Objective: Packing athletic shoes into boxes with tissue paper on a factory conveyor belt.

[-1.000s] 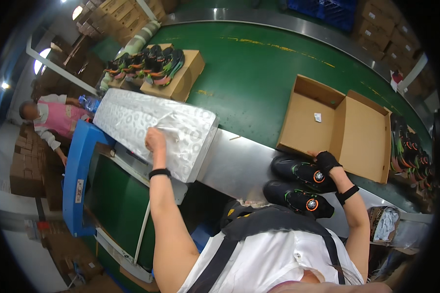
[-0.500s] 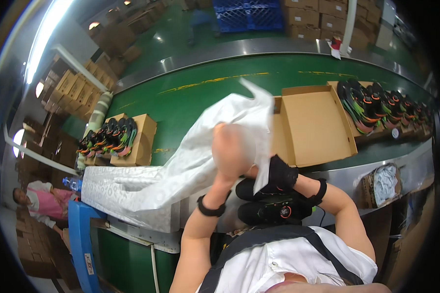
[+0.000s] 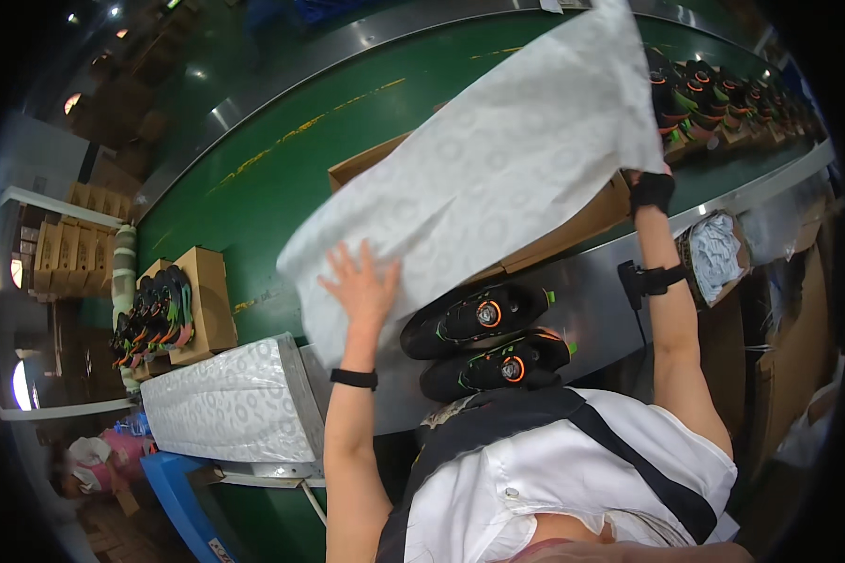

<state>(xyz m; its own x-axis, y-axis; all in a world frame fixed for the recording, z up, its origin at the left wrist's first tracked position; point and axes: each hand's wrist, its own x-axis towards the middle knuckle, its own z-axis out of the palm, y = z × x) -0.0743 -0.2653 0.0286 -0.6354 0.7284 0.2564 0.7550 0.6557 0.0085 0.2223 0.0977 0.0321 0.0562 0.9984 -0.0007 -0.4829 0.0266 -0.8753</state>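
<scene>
A large white patterned sheet of tissue paper [image 3: 498, 169] is spread in the air over an open cardboard shoe box [image 3: 573, 230] on the green conveyor belt [image 3: 282, 178]. My left hand [image 3: 359, 281] presses flat with fingers spread against the sheet's near lower part. My right hand [image 3: 650, 188], in a dark glove, grips the sheet's right edge. Two black shoes with orange dials [image 3: 483, 338] lie on the metal ledge just in front of me, below the sheet.
A stack of the same white paper [image 3: 225, 399] lies at my left on the ledge. Boxes with colourful shoes sit on the belt at left [image 3: 164, 314] and far right [image 3: 714, 94]. A bin with white material [image 3: 718, 253] hangs at right. Another person [image 3: 89, 460] is at lower left.
I have lifted the sheet from the stack and carried it right, spreading it wide over the open box; my right hand left the shoes and took its right edge.
</scene>
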